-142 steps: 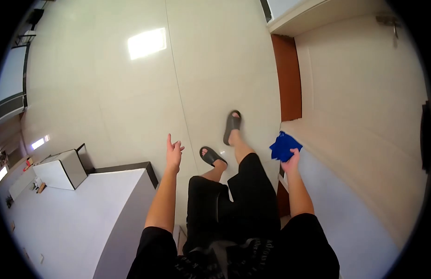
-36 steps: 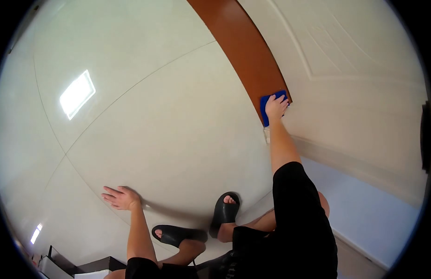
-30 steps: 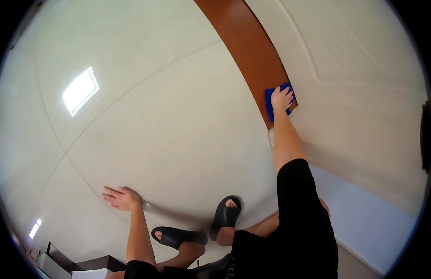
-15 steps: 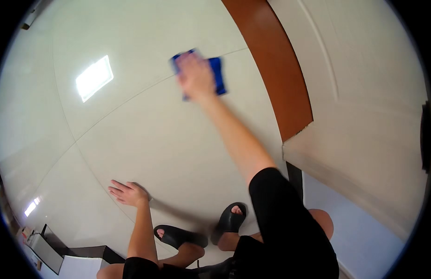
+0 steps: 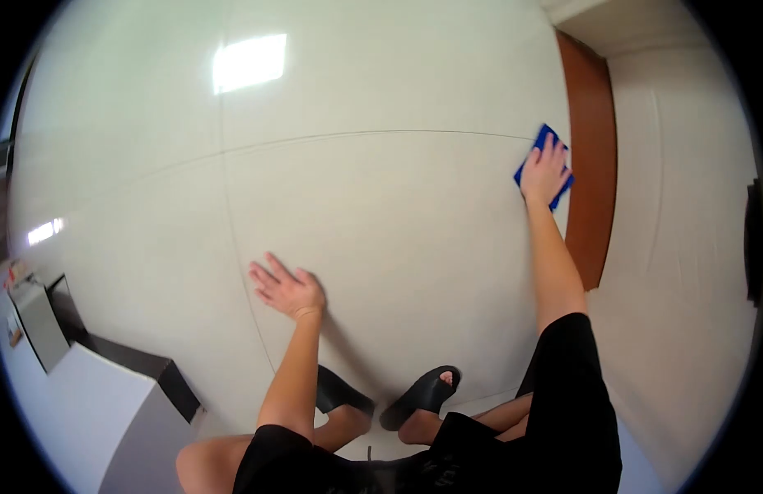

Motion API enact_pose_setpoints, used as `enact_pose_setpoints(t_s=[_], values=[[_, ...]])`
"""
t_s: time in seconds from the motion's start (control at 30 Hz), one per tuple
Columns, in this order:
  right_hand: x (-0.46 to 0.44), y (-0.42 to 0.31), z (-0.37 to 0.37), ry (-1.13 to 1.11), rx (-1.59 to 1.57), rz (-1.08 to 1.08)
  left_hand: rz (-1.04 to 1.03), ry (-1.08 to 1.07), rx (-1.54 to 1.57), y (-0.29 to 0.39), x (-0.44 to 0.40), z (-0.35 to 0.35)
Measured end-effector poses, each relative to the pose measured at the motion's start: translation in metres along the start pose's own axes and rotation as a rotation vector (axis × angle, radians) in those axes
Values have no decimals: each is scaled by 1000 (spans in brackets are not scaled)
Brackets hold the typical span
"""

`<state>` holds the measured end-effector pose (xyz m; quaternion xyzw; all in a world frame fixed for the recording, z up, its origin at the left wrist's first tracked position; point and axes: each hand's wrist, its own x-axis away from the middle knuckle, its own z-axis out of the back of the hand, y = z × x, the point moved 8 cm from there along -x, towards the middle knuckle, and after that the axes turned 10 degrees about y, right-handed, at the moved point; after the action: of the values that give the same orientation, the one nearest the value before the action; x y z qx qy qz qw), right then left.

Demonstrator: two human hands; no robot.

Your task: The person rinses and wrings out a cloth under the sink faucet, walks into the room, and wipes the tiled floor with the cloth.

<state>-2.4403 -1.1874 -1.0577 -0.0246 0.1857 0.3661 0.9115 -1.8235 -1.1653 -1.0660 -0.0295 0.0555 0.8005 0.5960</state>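
A folded blue cloth (image 5: 525,171) lies on the pale tiled floor (image 5: 398,214), up close to the brown strip at the right. My right hand (image 5: 546,171) holds it from above, pressed down with the fingers over it; blue edges show around the hand. At left of centre, my left hand (image 5: 287,288) has its fingers spread, palm down, at the floor with nothing in it. Whether the palm bears weight I cannot tell.
A brown strip (image 5: 587,165) borders the floor beside a beige covered surface (image 5: 657,206). My feet in black slippers (image 5: 421,398) are at the bottom centre. A white box-like piece (image 5: 93,412) with a dark base stands at lower left.
My right hand and the cloth have moved across the floor to the brown strip. My view has turned, and my left hand appears higher and further right.
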Motion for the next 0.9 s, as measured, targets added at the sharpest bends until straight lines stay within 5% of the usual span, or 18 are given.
enact_pose_setpoints(t_s=[0.1, 0.37, 0.5, 0.7, 0.9], values=[[17, -26, -8, -50, 14, -208, 3, -7, 28, 0, -3, 3], [138, -374, 98, -91, -388, 584, 47, -84, 79, -5, -6, 3], [241, -482, 152, -188, -691, 894, 68, -148, 90, -8, -8, 3], [254, -477, 161, -158, -836, 1103, 101, -142, 185, -16, -8, -1], [91, -377, 81, 12, -510, 716, 109, -156, 212, -18, -2, 1]])
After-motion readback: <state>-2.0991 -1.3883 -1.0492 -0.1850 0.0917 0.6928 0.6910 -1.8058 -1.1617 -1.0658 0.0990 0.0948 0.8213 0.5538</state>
